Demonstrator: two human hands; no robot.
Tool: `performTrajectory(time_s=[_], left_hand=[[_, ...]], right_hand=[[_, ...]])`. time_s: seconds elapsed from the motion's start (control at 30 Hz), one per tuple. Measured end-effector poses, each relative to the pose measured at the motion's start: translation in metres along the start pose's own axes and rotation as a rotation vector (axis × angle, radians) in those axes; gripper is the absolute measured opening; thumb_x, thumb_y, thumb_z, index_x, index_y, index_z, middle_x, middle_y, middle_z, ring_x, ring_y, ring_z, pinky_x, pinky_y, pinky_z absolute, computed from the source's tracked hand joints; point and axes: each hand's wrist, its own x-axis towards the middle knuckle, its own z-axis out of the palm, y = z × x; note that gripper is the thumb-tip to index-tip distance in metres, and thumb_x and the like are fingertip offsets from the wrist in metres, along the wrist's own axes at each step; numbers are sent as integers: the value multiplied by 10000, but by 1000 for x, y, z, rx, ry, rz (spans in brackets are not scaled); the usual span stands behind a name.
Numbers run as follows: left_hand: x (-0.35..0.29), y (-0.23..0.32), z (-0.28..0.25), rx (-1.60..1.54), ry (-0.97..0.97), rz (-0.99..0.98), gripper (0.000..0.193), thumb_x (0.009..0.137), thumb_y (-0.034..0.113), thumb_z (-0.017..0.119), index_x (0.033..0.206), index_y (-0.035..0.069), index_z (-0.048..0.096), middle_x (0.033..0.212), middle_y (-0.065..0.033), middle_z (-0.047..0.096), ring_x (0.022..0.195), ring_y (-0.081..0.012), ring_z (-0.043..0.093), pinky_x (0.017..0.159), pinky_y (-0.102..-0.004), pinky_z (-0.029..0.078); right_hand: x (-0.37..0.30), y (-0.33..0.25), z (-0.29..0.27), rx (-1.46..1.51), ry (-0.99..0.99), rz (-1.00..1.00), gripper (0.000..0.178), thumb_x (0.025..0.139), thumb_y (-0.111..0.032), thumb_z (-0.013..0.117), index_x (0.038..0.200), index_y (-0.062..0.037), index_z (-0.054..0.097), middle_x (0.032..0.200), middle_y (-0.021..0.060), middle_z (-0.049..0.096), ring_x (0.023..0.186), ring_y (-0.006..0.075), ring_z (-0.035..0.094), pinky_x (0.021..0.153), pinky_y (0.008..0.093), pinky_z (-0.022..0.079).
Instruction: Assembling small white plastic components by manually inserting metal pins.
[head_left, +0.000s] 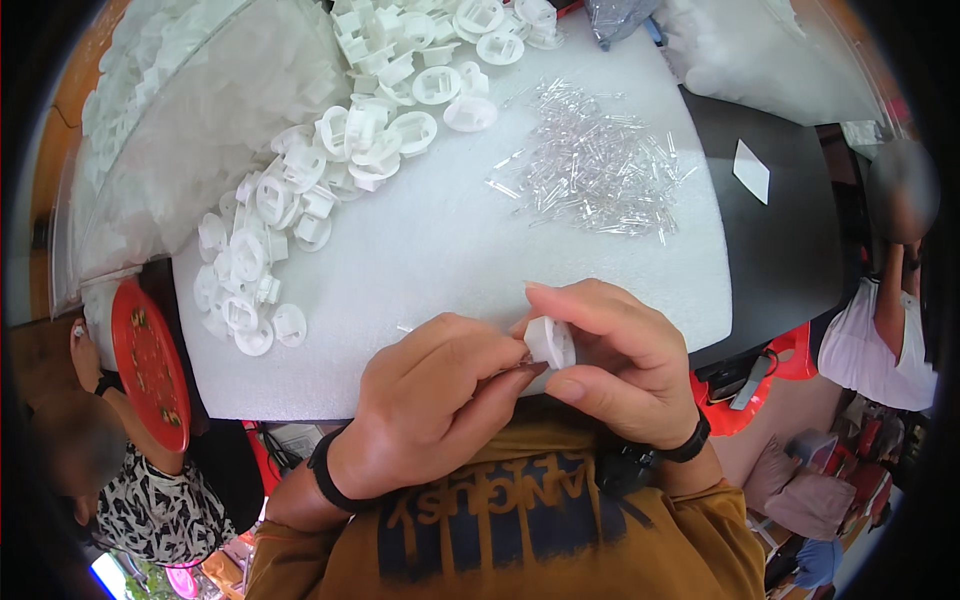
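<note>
Tabletop [785,255]: dark, smooth, exposed along the right side. A white foam sheet [380,280] lies over it and forms most of the working surface. On the sheet, upper middle to left: heap of white plastic parts [372,140], round-flanged with boxy backs, overlapping at varied angles. Right of centre: loose pile of clear slim pieces [605,165], mixed orientations, a few strays at its edges. One tiny pale fragment [405,328] apart, nearer the front edge. On the bare dark strip: white diamond-shaped card [752,172], flat, well apart from the piles.
</note>
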Motion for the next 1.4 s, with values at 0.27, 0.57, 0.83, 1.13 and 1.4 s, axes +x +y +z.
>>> performTrajectory(time_s=[0.27, 0.57, 0.83, 1.13, 1.4], left_hand=[[4, 5, 0, 52, 9, 47, 158, 741, -54, 650, 874, 11, 596, 763, -96, 603, 657, -243, 575, 566, -316, 461], [-7, 5, 2, -102, 43, -128, 120, 752, -77, 613, 829, 2, 565, 733, -102, 562, 621, -236, 534, 557, -298, 422], [-19, 4, 3, -355, 15, -269, 73, 812, -73, 557, 858, -15, 561, 738, -66, 532, 559, -99, 522, 502, -224, 391], [-6, 18, 3, -521, 34, -382, 104, 862, -62, 512, 955, -34, 546, 848, -62, 541, 653, -90, 555, 569, -200, 456], [-2, 10, 5, -581, -26, -356, 150, 856, -69, 515, 1000, -48, 553, 930, -75, 547, 785, -99, 524, 696, -226, 435]], right_hand=[[-1, 0, -1, -26, 36, -32, 472, 775, -71, 706, 1221, -31, 559, 925, 76, 614, 748, 153, 542, 661, 244, 436], [4, -17, 0, -241, -54, -48, 454, 787, -68, 699, 1221, -46, 565, 883, 58, 594, 755, 141, 549, 664, 244, 442], [-4, -16, 5, -264, -30, -138, 445, 808, -146, 696, 1222, -56, 560, 797, 50, 551, 671, 134, 524, 617, 245, 427], [3, -31, -4, -285, 43, -290, 451, 759, -111, 736, 1178, -40, 586, 795, 54, 569, 644, 126, 533, 549, 233, 428], [10, -40, -7, -450, 88, -361, 422, 725, -183, 763, 1097, -51, 613, 698, 35, 532, 549, 154, 484, 476, 255, 378]])
